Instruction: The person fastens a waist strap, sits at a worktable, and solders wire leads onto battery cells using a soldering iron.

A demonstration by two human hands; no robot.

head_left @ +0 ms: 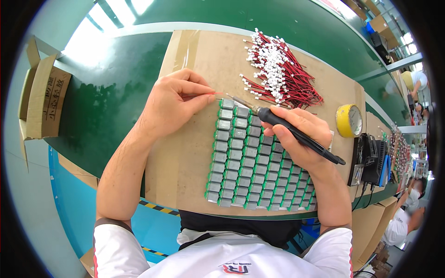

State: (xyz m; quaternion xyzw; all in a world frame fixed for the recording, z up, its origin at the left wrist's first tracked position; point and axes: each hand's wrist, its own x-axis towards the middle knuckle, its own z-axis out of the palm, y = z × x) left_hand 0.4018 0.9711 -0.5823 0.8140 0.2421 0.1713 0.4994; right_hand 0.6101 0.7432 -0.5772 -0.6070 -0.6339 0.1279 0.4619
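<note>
My left hand (178, 104) pinches a thin red wire (215, 93) between thumb and fingertips, its end pointing right. A soldering iron (270, 116) with a black handle is in my right hand (303, 154), gripped like a pen. Its metal tip points up-left, close to the wire's end; whether they touch I cannot tell. Just below both tips lies a block of several rows of small grey modules with green edges (248, 163). The wire end is near the block's top left corner.
A pile of red and black wires with white connectors (278, 69) lies beyond the block on the brown cardboard sheet (174, 171). Yellow tape (348, 121) stands at right, before black equipment (373, 157). An open carton (48, 95) is at far left. Other people work at far right.
</note>
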